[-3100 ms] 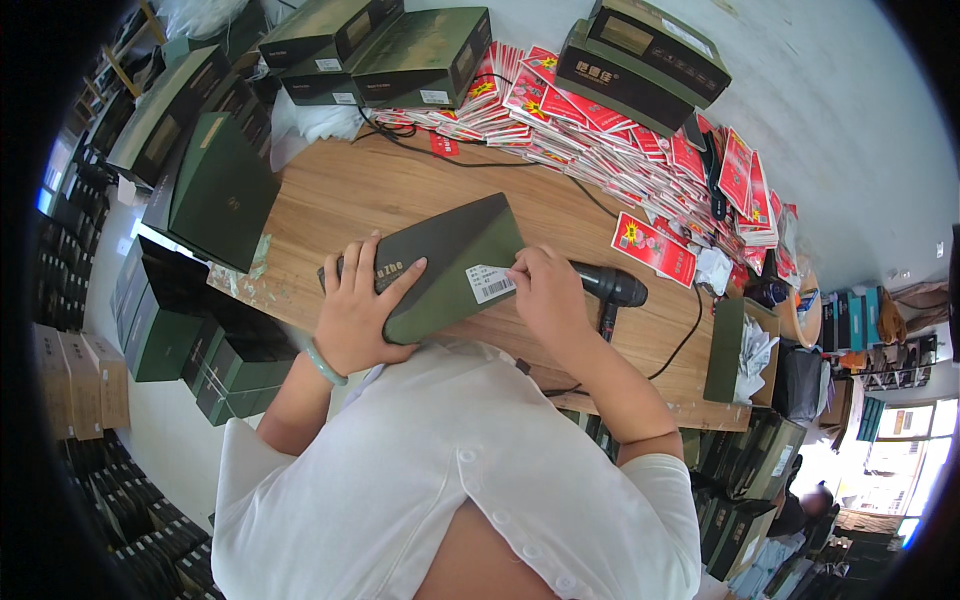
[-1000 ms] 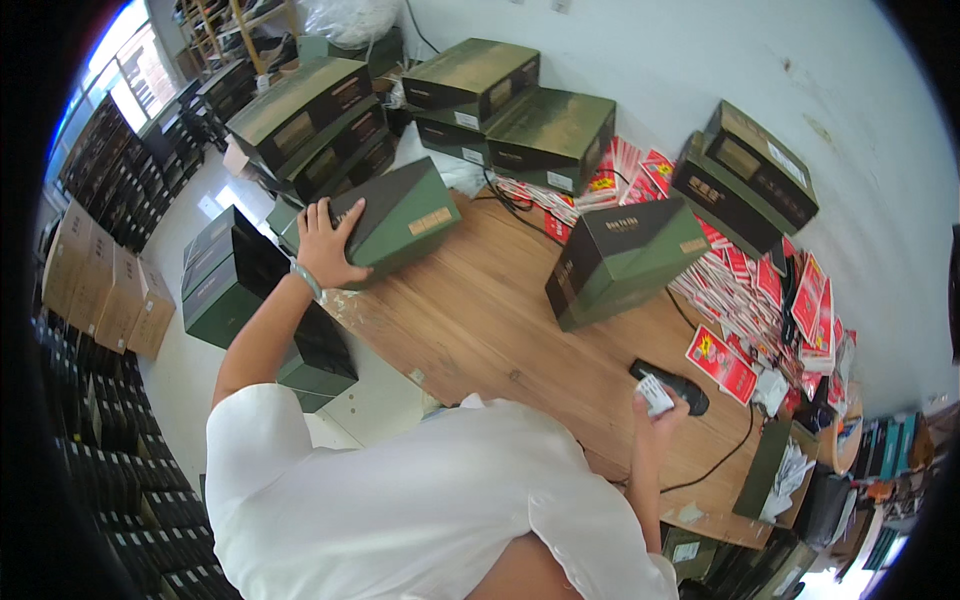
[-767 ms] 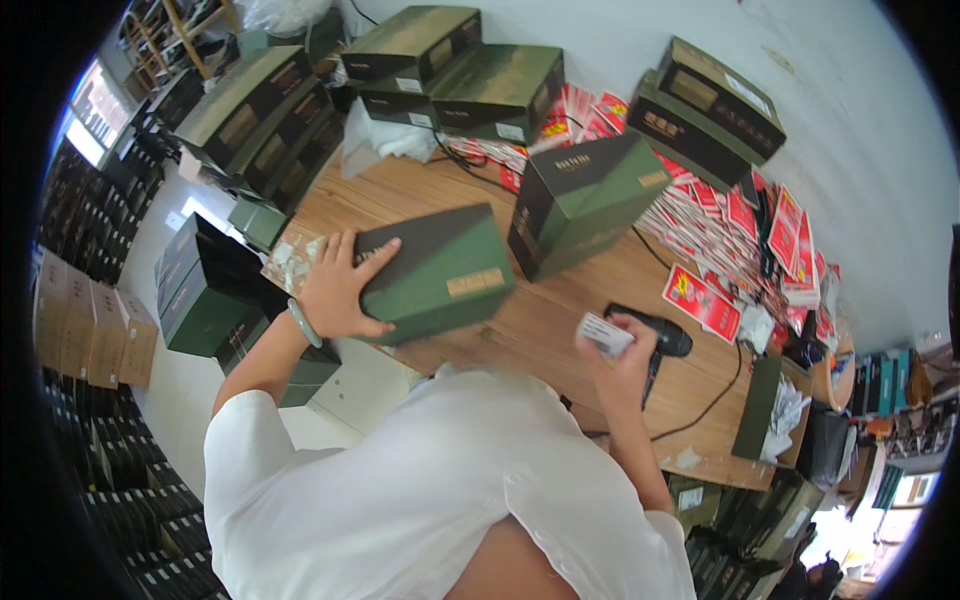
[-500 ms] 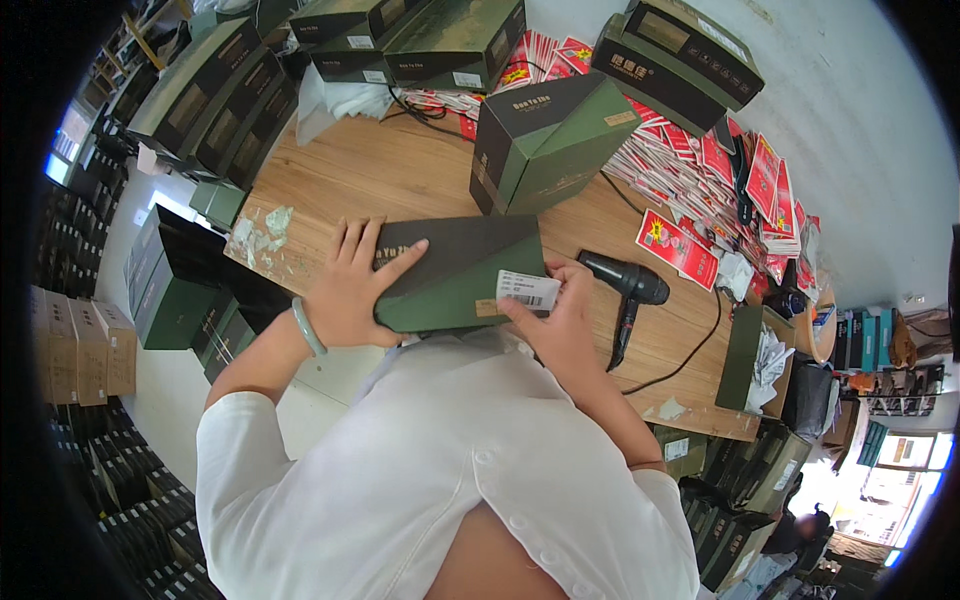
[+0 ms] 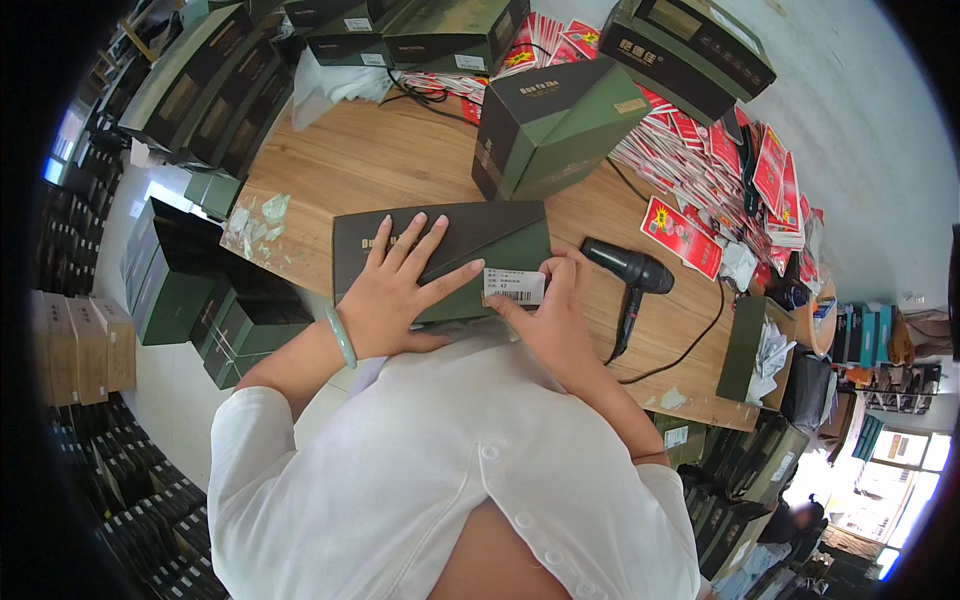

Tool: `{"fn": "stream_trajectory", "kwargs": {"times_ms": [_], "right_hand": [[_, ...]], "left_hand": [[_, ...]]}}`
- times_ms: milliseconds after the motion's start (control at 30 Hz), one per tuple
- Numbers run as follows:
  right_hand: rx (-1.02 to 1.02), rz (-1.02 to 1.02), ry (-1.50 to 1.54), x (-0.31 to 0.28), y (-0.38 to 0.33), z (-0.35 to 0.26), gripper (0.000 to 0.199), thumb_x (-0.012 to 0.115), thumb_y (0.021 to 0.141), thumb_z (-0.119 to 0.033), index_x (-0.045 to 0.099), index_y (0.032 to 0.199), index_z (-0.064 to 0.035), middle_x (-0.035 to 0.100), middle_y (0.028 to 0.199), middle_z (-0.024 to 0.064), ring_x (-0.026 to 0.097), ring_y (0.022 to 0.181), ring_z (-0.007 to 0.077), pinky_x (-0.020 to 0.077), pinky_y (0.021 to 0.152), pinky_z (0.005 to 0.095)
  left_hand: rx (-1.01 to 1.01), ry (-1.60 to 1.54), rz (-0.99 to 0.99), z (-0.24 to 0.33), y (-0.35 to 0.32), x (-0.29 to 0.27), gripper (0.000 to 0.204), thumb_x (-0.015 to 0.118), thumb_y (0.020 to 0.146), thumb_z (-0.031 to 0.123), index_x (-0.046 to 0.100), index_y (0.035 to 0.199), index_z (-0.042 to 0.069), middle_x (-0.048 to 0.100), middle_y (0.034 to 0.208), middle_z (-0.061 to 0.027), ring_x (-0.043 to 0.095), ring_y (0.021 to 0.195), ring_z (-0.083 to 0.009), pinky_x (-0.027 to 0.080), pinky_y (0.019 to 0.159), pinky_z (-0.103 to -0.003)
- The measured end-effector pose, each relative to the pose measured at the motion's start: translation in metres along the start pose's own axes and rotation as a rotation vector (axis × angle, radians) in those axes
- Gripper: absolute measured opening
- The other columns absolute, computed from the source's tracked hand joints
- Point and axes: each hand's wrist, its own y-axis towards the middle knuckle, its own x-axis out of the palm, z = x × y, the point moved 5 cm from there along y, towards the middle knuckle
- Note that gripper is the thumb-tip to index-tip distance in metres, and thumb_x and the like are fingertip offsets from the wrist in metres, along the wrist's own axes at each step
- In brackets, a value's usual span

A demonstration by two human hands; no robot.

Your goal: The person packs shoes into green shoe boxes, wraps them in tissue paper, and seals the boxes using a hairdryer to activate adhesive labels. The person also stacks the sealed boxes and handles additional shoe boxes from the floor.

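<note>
- The left hand rested on the upper face of the black-and-green cardboard box, its fingers spread; on the wrist was a pale green bangle.
- The right hand was bent at the white barcode label — thumb at its lower edge, fingers at its right end; whether it pinched or only pressed, I could not tell.
- The box lay at the near edge of the wooden table.
- To its right was a black hair dryer; behind stood a second box, near many red printed cards.
</note>
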Motion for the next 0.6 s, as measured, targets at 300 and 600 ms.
{"fn": "stream_trajectory", "kwargs": {"times_ms": [300, 600], "right_hand": [[-0.07, 0.053, -0.027, 0.003, 0.0, 0.009, 0.055, 0.079, 0.077, -0.027, 0.037, 0.102, -0.0019, 0.034, 0.122, 0.0189, 0.036, 0.113, 0.0303, 0.0379, 0.092, 0.0395], [-0.103, -0.021, -0.044, -0.011, 0.01, 0.027, 0.03, 0.063, 0.091, -0.027, 0.054, 0.097, 0.0004, 0.046, 0.114, 0.0233, 0.045, 0.11, 0.0377, 0.0383, 0.093, 0.0446]], "left_hand": [[0.064, 0.024, -0.002, 0.006, 0.004, 0.004, 0.089, 0.076, 0.063, 0.054, 0.04, 0.142, 0.038, 0.023, 0.151, -0.0238, 0.025, 0.137, -0.0455, 0.021, 0.108, -0.065], [0.115, 0.052, 0.037, 0.015, 0.008, 0.008, 0.07, 0.073, 0.067, 0.054, 0.049, 0.132, 0.048, 0.025, 0.153, -0.0158, 0.023, 0.138, -0.0446, 0.02, 0.105, -0.07]]}}
